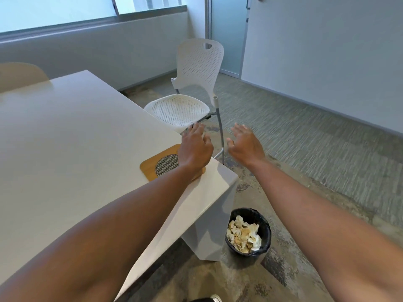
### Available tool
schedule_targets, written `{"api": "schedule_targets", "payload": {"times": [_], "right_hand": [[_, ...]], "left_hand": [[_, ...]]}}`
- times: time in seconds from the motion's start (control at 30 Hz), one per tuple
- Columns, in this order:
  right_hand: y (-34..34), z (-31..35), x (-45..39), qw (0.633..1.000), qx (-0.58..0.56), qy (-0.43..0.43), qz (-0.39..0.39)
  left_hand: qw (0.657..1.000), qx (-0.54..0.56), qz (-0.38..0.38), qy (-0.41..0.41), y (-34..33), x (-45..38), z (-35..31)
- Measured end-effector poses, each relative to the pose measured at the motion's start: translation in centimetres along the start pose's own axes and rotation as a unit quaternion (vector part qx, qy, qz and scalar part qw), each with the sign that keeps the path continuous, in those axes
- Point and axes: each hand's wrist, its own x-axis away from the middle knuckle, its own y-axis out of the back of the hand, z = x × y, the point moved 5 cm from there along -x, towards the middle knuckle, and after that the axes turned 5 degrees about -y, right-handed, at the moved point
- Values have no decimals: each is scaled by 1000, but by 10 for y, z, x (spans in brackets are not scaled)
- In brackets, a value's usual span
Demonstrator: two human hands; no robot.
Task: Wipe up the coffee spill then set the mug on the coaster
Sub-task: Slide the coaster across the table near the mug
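We log one task item in view: the coaster (pixel 152 166). It is a square wooden piece with rounded corners, tan, with a round grey woven-mesh inset at its centre. It lies flat on the table (pixel 72 136), near the corner, turned at an angle to the table edge. Its right part is hidden, and nothing visible sits on it.

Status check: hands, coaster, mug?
Left hand open above the coaster, right hand open past the table edge. Both empty. No mug or spill in view. Bin holds crumpled paper.
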Motion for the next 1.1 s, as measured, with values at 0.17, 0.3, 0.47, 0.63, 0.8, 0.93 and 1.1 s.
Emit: {"api": "schedule_targets", "payload": {"times": [0.17, 0.3, 0.47, 0.63, 0.8, 0.93, 1.1], "right_hand": [[-8, 32, 2, 999, 17, 40, 18], [-14, 54, 7, 998, -1, 56, 31], [-24, 79, 17, 994, 22, 89, 63], [-34, 92, 30, 991, 29, 96, 84], [-41, 100, 42, 988, 41, 103, 110], [-45, 101, 49, 987, 46, 91, 127], [-46, 103, 55, 990, 47, 69, 117]], "left_hand": [[998, -56, 8, 0, 25, 8, 20], [996, -87, 13, 8, 42, 17, 36], [981, -183, 59, 18, 57, 29, 58], [968, -231, 90, 38, 67, 45, 75], [960, -243, 95, 97, 80, 62, 92], [955, -247, 93, 135, 86, 76, 101], [961, -217, 49, 165, 93, 86, 106]]}}
